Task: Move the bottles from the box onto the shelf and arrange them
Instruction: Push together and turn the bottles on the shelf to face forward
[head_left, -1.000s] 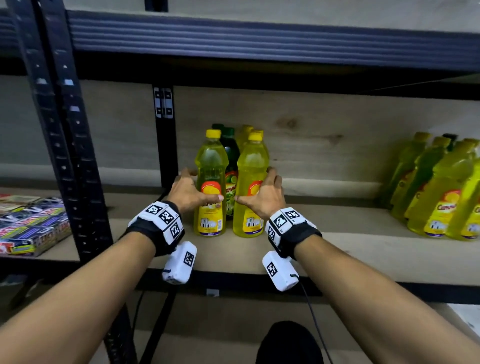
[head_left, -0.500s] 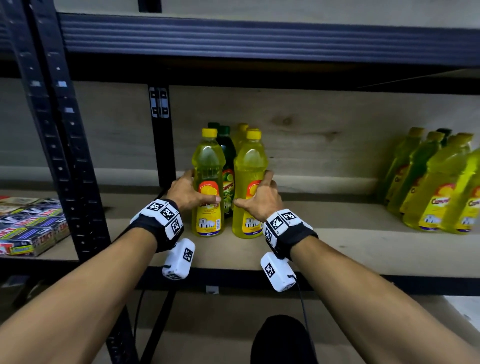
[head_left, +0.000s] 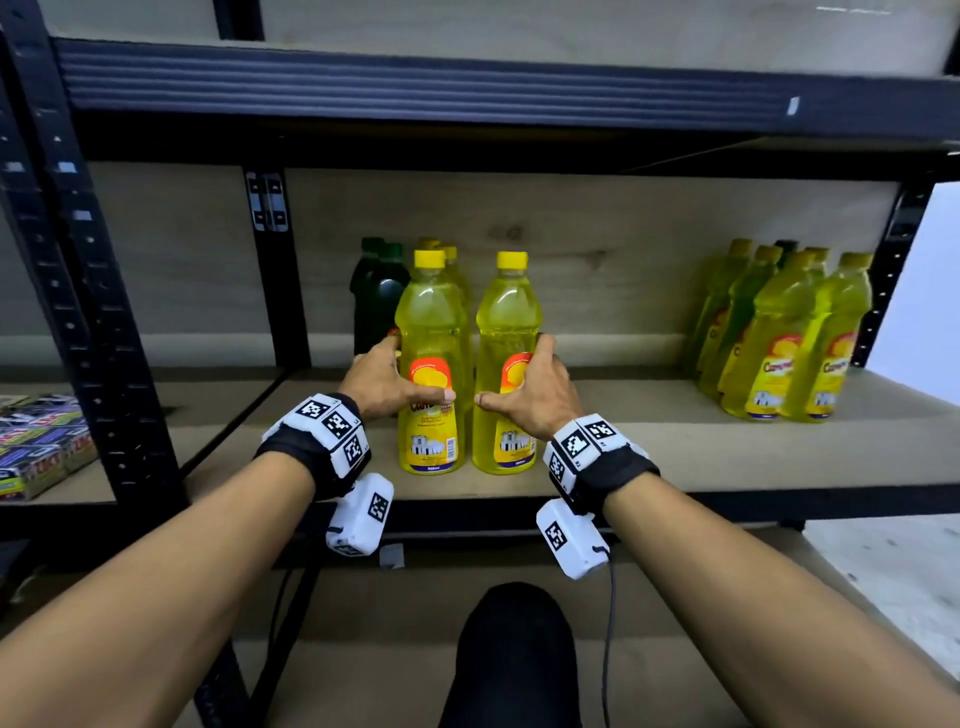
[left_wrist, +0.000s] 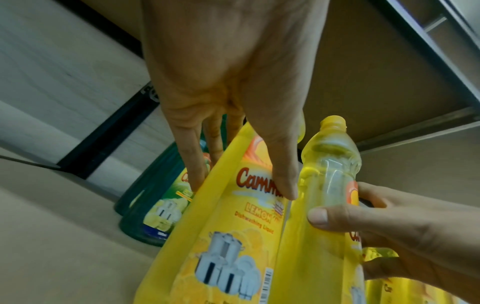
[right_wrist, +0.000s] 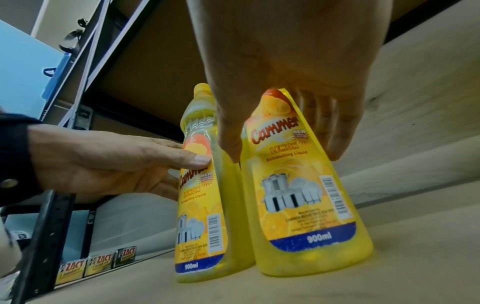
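Two yellow lemon dish-liquid bottles stand side by side near the front of the wooden shelf board (head_left: 623, 452). My left hand (head_left: 395, 379) grips the left yellow bottle (head_left: 428, 312), thumb across its label and fingers round its left side. My right hand (head_left: 530, 384) grips the right yellow bottle (head_left: 509, 312) the same way. The left wrist view shows the left hand (left_wrist: 233, 102) on the left bottle (left_wrist: 233, 236), with the right bottle (left_wrist: 327, 164) beside it. In the right wrist view, the right hand (right_wrist: 285, 72) holds the right bottle (right_wrist: 306, 195). No box is in view.
Dark green bottles (head_left: 376, 291) stand just behind the left yellow bottle. A group of several yellow-green bottles (head_left: 789, 332) fills the shelf's right end. Black uprights (head_left: 270, 270) bound the bay at left. Small boxed goods (head_left: 36, 447) lie on the neighbouring shelf. The upper shelf (head_left: 467, 88) hangs overhead.
Both hands keep their grip. The two yellow bottles now show to the right of the green bottles rather than in front of them, and the view has shifted right.
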